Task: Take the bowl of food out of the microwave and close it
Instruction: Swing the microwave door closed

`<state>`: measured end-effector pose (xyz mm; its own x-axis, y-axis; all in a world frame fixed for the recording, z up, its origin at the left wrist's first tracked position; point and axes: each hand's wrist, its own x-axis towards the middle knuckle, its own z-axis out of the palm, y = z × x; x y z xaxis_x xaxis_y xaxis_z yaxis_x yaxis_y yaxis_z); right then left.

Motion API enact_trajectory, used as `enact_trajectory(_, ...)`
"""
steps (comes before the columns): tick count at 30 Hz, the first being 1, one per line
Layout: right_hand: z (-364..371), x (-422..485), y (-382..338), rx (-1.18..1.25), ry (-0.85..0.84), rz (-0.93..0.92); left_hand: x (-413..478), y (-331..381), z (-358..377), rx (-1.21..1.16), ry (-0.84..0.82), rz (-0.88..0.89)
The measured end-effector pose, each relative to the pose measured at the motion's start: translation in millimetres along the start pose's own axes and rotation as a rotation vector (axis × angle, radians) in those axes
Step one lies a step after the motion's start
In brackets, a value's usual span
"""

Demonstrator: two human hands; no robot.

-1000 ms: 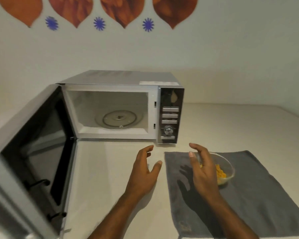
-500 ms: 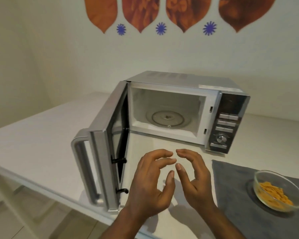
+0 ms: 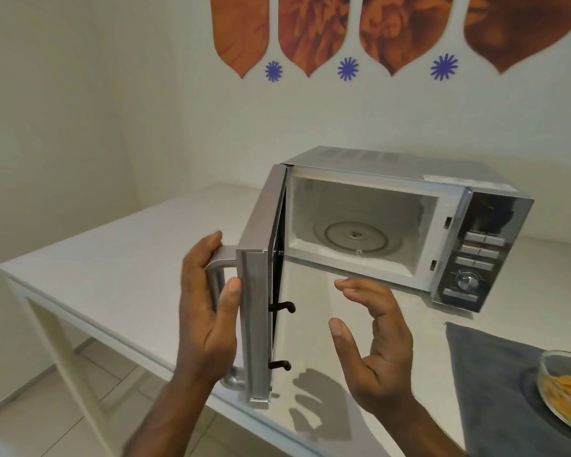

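The silver microwave (image 3: 406, 189) stands on the white table with its door (image 3: 261, 258) swung out toward me, edge-on. Its cavity holds only the glass turntable (image 3: 356, 235). My left hand (image 3: 208, 311) is wrapped around the door's silver handle (image 3: 216, 275), thumb on the door's front edge. My right hand (image 3: 373, 344) hovers open in front of the cavity, holding nothing. The glass bowl of orange food (image 3: 564, 387) sits on the grey mat (image 3: 495, 374) at the far right, partly cut off by the frame.
The white table (image 3: 119, 258) ends at a front-left edge and corner, with tiled floor (image 3: 47, 400) below. Two black latch hooks (image 3: 282, 306) stick out of the door's inner side. The control panel (image 3: 478, 255) faces me on the microwave's right.
My view has swung left. My left hand moved from the table's middle to the door handle and closed around it. My right hand stayed open, drifting right.
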<state>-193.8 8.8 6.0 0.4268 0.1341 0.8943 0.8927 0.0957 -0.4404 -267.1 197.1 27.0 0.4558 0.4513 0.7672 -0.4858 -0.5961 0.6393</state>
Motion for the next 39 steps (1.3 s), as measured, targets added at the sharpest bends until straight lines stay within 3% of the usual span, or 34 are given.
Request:
enact_trajectory(4, -2, -1, -2, -0.016, -0.005, 0.009, -9, 7, 11, -0.127, -0.043, -0.049)
enact_trajectory(19, -57, -8, -1, -0.227, 0.074, 0.132, -17, 33, 111, -0.165, -0.39, -0.055)
enact_trajectory(31, -82, 1, 35, -0.312, 0.0, 0.514, 7, 24, 194, -0.169, -0.555, -0.07)
enact_trajectory(39, -105, 32, 83, -0.4, 0.032, 0.51, 28, 19, 243, -0.1, -0.611, 0.018)
